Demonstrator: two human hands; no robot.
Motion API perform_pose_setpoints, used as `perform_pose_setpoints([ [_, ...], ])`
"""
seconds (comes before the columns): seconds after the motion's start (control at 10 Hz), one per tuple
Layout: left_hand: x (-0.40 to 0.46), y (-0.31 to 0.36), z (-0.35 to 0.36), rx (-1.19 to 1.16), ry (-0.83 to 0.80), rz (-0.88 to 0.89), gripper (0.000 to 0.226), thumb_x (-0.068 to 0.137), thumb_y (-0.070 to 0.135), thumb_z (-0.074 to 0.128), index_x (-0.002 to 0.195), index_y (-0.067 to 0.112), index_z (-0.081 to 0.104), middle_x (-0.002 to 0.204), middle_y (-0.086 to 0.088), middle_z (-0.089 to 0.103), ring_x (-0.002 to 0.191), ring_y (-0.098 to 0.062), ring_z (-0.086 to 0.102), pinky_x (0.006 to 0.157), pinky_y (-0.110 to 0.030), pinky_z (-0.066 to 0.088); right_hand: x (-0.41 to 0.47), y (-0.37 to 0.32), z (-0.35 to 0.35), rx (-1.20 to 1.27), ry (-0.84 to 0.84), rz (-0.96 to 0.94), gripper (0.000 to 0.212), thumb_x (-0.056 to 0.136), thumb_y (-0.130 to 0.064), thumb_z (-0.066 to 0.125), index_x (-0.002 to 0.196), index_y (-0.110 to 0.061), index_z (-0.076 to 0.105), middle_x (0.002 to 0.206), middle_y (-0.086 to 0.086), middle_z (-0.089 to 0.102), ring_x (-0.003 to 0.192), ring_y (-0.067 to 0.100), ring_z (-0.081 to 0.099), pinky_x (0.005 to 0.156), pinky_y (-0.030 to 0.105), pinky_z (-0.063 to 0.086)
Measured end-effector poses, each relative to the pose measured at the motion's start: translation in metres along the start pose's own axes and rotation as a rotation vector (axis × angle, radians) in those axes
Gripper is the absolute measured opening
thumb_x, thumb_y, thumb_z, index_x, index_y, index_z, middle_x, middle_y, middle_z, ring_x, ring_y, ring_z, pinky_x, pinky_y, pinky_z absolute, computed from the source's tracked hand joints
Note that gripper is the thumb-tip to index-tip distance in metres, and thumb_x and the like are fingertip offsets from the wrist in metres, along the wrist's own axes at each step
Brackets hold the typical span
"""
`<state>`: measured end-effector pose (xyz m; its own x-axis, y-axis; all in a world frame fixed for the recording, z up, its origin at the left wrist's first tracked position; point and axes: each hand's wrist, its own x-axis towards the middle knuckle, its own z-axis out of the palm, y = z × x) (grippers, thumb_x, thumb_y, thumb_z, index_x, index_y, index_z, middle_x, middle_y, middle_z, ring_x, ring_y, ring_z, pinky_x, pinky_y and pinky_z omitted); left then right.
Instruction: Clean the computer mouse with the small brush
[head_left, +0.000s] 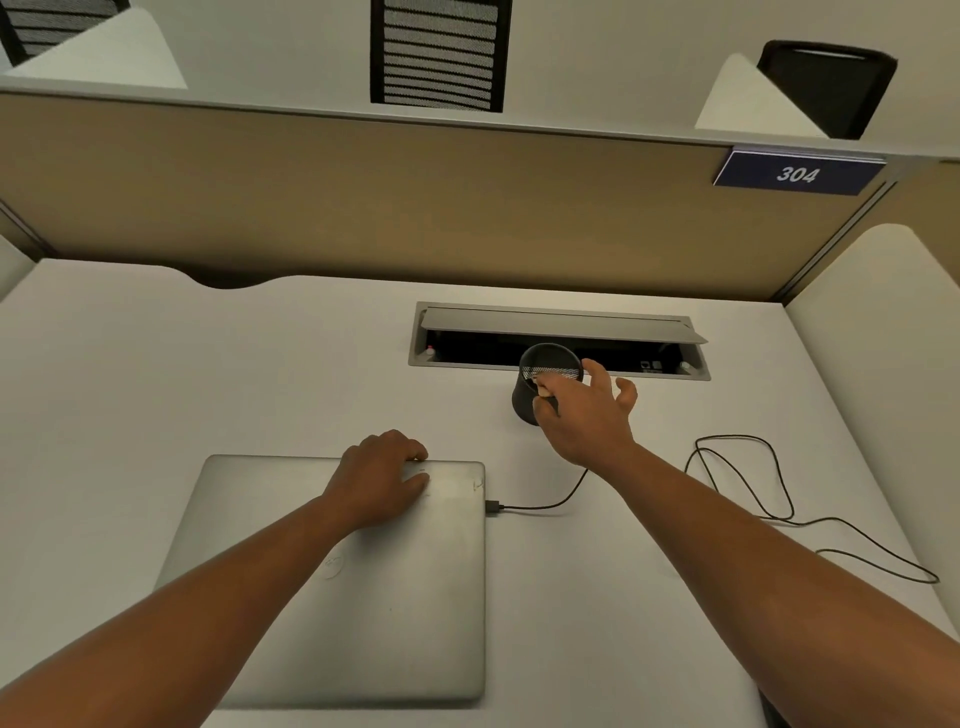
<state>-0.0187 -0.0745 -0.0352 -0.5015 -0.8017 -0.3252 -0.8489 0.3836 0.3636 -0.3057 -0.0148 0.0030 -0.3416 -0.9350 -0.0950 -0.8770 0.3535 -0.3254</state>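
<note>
Reaching over the black mesh pen cup (540, 387), our right hand (584, 415) is pinching something pale, fingers spread. Our left hand (382, 480) is resting loosely curled on the closed laptop (332, 597).

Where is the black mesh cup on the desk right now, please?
In the head view, the black mesh cup stands right of centre on the desk, just in front of the open cable tray, with the right hand reaching at its rim.

Right hand (587, 410) reaches into mesh cup (540, 384); left hand (382, 480) rests on laptop (337, 597).
</note>
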Motion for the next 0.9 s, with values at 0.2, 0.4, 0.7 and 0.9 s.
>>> perform_pose_setpoints([
  [0.2,-0.003,0.0,0.003,0.009,0.015,0.006,0.039,0.104,0.039,0.066,0.141,0.028,0.066,0.143,0.005,0.062,0.129,-0.022,0.058,0.108,-0.036,0.042,0.002,-0.001,0.003,-0.013,-0.03,0.013,0.032,0.106,-0.039,0.047,0.135,-0.035,0.06,0.159,0.008,0.049,0.158,0.031,0.021,0.121,0.063,0.008],
  [0.4,-0.004,0.0,0.003,0.019,0.007,0.016,0.041,0.103,0.039,0.066,0.142,0.028,0.065,0.144,0.005,0.061,0.129,-0.023,0.057,0.107,-0.035,0.042,0.003,-0.002,0.002,-0.002,-0.018,0.019,0.036,0.104,-0.038,0.051,0.139,-0.033,0.056,0.156,0.007,0.053,0.157,0.032,0.023,0.12,0.062,0.012],
  [0.7,-0.009,0.01,-0.018,0.033,-0.068,0.028,0.05,0.106,0.04,0.065,0.154,0.028,0.055,0.157,0.004,0.051,0.14,-0.019,0.052,0.116,-0.034,0.037,-0.017,-0.004,-0.017,0.021,0.013,0.02,0.057,0.102,-0.038,0.057,0.155,-0.028,0.04,0.16,0.003,0.05,0.158,0.031,0.024,0.121,0.062,0.015],
  [0.9,-0.029,0.049,-0.064,0.028,0.11,0.099,0.057,0.107,0.038,0.066,0.16,0.022,0.05,0.163,0.001,0.048,0.145,-0.021,0.05,0.12,-0.037,0.038,-0.052,-0.007,-0.051,0.033,0.173,-0.069,0.059,0.101,-0.038,0.054,0.157,-0.026,0.038,0.16,-0.001,0.047,0.155,0.025,0.029,0.12,0.056,0.016],
])
